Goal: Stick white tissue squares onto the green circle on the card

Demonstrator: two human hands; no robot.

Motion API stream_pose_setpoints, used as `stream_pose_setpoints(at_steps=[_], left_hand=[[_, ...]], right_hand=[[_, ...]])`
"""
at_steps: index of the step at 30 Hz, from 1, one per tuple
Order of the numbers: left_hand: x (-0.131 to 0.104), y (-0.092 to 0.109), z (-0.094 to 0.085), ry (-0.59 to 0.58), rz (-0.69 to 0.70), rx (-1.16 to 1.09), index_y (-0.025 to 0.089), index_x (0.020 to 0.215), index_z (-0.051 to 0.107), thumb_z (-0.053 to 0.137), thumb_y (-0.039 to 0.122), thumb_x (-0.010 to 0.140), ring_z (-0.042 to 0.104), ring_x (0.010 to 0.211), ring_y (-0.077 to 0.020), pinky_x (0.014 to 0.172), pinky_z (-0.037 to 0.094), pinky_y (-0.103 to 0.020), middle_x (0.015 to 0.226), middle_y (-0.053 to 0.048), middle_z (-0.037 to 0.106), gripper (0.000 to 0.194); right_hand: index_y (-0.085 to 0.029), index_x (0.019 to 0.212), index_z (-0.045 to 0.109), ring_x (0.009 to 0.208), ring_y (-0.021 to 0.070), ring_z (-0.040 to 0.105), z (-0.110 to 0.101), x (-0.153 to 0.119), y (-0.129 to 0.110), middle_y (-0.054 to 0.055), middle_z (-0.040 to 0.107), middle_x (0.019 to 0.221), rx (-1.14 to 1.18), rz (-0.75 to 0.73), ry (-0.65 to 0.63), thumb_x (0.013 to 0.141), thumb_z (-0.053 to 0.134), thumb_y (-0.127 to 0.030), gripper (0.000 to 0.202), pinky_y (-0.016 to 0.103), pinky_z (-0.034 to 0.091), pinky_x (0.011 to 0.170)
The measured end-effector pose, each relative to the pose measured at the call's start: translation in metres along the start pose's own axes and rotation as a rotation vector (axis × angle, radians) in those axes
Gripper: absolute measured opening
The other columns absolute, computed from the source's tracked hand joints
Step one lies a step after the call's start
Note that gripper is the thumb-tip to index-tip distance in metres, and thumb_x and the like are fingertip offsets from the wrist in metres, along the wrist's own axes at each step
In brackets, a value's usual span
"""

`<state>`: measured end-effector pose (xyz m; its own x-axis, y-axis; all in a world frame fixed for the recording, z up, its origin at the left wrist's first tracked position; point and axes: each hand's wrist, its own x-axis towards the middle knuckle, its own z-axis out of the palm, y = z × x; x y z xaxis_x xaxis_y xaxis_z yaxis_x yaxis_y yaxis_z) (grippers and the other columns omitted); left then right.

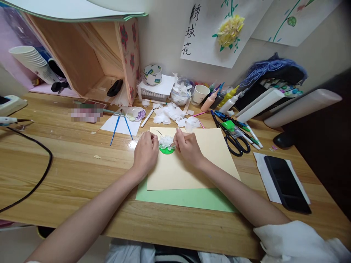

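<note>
On a cream sheet (192, 168), which overlaps a green sheet (186, 199), a cluster of white crumpled paper pieces (166, 141) sits on a green round patch (166, 150). My left hand (146, 151) rests at the left edge of the cluster, fingers curled in; anything between them is hidden. My right hand (188, 146) is at the right side of the cluster with thumb and forefinger pinched together, and what they hold is too small to make out. A thin dark line shows on the cream sheet just above the cluster.
Behind the sheets lie torn white paper pieces (171, 112), a white marker (148, 117) and blue brushes (115, 130). Black-handled scissors (236, 144) and pens are to the right, with a phone (286, 182) beyond. Paint bottles and a paper cup (200, 94) stand behind.
</note>
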<state>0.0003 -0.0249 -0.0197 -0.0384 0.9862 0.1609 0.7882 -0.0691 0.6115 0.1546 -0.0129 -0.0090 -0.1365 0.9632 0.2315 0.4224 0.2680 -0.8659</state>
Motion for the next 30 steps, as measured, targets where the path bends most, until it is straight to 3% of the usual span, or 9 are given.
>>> stream_pose_setpoints(at_steps=[4,14,22,30], left_hand=[[0.001,-0.001,0.0,-0.001,0.004,0.007,0.02,0.083,0.044,0.03,0.029,0.093,0.053,0.083,-0.022,0.071,0.038,-0.033,0.088,-0.007,0.058,0.02],[0.001,-0.002,0.002,0.003,0.024,0.042,0.02,0.083,0.045,0.031,0.029,0.092,0.053,0.082,-0.0219,0.07,0.038,-0.033,0.087,-0.007,0.058,0.019],[0.002,-0.001,0.002,0.0,0.021,0.042,0.02,0.081,0.044,0.032,0.028,0.092,0.052,0.081,-0.0216,0.069,0.037,-0.033,0.085,-0.007,0.057,0.018],[0.002,-0.001,0.002,0.0,0.021,0.026,0.021,0.078,0.043,0.033,0.028,0.091,0.052,0.081,-0.0214,0.068,0.036,-0.033,0.084,-0.006,0.057,0.018]], right_hand=[[-0.021,0.046,0.041,0.035,0.0098,0.042,-0.002,0.005,0.0,-0.004,0.036,0.034,0.136,0.098,0.003,0.093,0.031,-0.051,0.057,0.024,0.035,0.044],[-0.022,0.044,0.04,0.044,0.0113,0.046,0.001,-0.015,0.023,-0.001,0.043,0.044,0.126,-0.21,0.054,0.096,0.028,-0.04,0.056,0.028,0.039,0.053],[-0.021,0.044,0.041,0.043,0.0111,0.048,0.001,-0.013,0.022,-0.001,0.044,0.042,0.128,-0.129,0.058,0.095,0.027,-0.045,0.058,0.027,0.04,0.052],[-0.021,0.046,0.041,0.035,0.0096,0.041,0.002,-0.013,0.023,-0.004,0.039,0.037,0.248,-0.021,0.089,0.095,0.03,-0.046,0.056,0.025,0.036,0.044]])
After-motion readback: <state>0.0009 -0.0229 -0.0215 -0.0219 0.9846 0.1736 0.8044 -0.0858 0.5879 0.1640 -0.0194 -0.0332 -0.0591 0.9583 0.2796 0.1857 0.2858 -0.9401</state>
